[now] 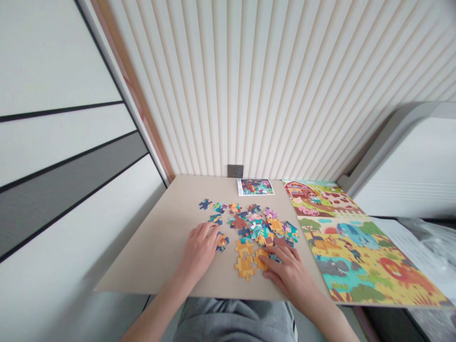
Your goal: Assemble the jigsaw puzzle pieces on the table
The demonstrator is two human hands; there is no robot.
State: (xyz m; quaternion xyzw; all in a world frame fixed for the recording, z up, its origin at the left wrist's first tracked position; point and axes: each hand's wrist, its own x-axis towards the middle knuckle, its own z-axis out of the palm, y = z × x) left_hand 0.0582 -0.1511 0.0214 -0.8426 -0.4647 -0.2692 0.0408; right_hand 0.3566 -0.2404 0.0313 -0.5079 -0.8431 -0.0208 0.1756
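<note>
Both forearms (167,301) forward, fingers (276,251) downward

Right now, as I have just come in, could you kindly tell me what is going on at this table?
A person is handling jigsaw pieces on a table. The right hand has its fingers at an orange piece, beside other orange pieces. The left hand is at a multicoloured piece; whether it grips it is unclear. Mixed pieces lie heaped beyond, with a small picture sheet near the far edge.
</note>
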